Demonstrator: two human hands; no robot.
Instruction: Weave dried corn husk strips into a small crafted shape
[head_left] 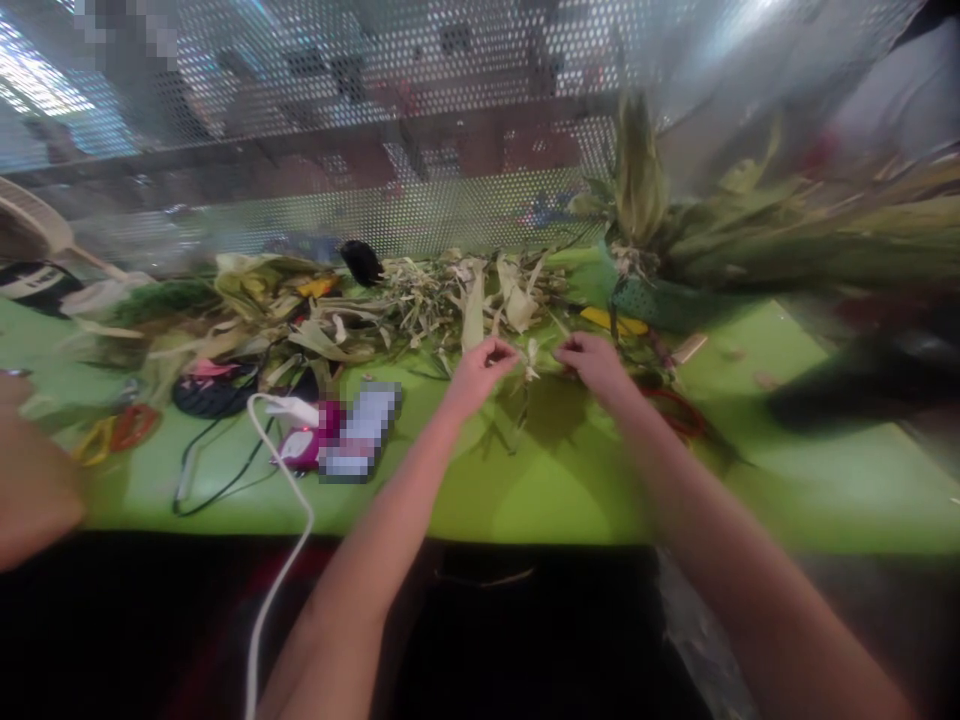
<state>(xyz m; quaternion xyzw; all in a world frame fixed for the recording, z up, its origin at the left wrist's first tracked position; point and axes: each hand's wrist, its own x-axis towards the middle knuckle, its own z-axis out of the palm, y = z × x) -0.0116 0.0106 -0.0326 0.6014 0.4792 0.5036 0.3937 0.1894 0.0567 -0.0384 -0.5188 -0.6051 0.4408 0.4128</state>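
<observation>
Both my hands are raised over the green table, a short gap apart. My left hand (484, 372) is closed in a pinch at the left end of a thin, pale corn husk strip. The thumb and fingers of my right hand (592, 362) pinch together on the other side, apparently on the same strip. Between them hangs a knotted tuft of husk (531, 360), with thin strands trailing down. Blur hides the exact grip at the fingertips. Just behind my hands lie loose dried corn husks (471, 310).
On the green table (480, 500), a phone (364, 430) lies beside a pink power adapter (311, 445) with a white cable (304, 540). Scissors (116, 435) are at left, near another person's arm (34, 480). A teal basket (660, 300) stands before the perforated metal panel (480, 210).
</observation>
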